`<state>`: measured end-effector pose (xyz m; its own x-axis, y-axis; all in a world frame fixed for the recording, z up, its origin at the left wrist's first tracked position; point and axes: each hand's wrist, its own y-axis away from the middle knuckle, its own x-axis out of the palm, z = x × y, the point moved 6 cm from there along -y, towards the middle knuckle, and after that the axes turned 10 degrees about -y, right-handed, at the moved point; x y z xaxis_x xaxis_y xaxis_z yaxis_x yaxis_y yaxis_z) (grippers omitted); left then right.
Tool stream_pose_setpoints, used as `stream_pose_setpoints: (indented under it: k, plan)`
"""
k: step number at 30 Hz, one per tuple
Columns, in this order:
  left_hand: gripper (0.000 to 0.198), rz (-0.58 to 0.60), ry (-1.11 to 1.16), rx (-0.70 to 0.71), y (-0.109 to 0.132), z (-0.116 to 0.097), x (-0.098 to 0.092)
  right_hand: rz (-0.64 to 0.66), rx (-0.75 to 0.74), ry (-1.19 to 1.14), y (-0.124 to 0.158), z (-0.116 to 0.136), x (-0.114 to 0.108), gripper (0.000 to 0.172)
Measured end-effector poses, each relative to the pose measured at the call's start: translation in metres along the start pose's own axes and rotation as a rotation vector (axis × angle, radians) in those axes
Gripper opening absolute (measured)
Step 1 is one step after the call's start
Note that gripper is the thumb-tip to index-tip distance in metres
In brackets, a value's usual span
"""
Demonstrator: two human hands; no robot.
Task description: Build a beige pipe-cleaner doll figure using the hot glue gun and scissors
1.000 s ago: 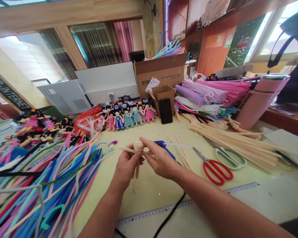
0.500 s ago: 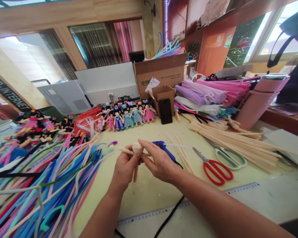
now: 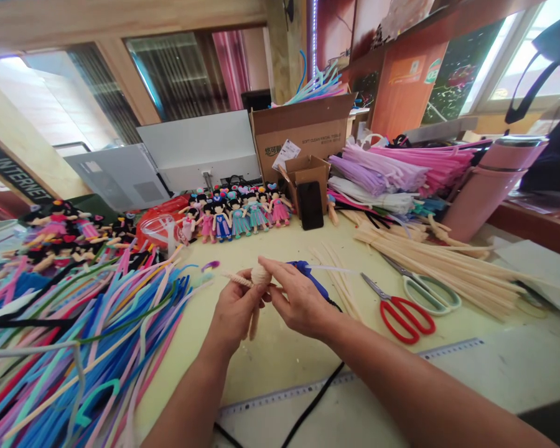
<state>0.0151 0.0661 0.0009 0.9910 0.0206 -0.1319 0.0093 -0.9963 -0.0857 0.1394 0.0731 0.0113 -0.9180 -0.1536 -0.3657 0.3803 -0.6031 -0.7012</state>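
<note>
A cream doll body made of pipe cleaners, with a round wound head and thin twisted limbs, is held over the middle of the table. My left hand grips it from below, its thumb and fingers pinched under the head. One twisted limb sticks out to the left and another hangs down. My right hand is closed against the right side of the head; its fingertips are partly hidden. Behind my right hand lies a blue glue gun with a pale stick in it.
Red-handled scissors, green-handled scissors and cream pipe cleaners lie at right. Coloured pipe cleaners cover the left. Finished dolls, a phone and a box stand behind. A tape measure crosses the front.
Both hands stay around the doll body, with only slight shifts of the fingers at the head. The camera view has moved a little.
</note>
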Motion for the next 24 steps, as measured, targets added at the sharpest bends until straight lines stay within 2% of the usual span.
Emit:
stream_pose_setpoints:
  k: [3, 6, 10, 14, 19, 24]
  plan:
    - [0.041, 0.038, 0.028, -0.027, 0.0, 0.001, 0.001, -0.012, 0.058, -0.057, -0.001, -0.007, -0.003, 0.047]
    - [0.039, 0.129, 0.05, -0.067, 0.002, 0.001, 0.005, 0.007, 0.151, -0.149, -0.005, -0.013, -0.01, 0.045]
    - [0.033, 0.244, 0.03, -0.093, 0.005, 0.002, 0.009, 0.089, 0.122, -0.216, -0.011, -0.008, -0.016, 0.05]
    - [0.039, 0.256, 0.033, -0.122, 0.005, 0.007, 0.009, 0.183, 0.069, -0.229, -0.013, -0.005, -0.015, 0.043]
    - [0.044, 0.254, -0.113, -0.215, 0.004, 0.014, 0.005, 0.102, 0.115, -0.185, -0.013, -0.011, -0.021, 0.034]
    - [0.042, 0.256, -0.132, -0.207, 0.006, 0.011, 0.006, 0.118, 0.197, -0.223, -0.012, -0.013, -0.018, 0.033]
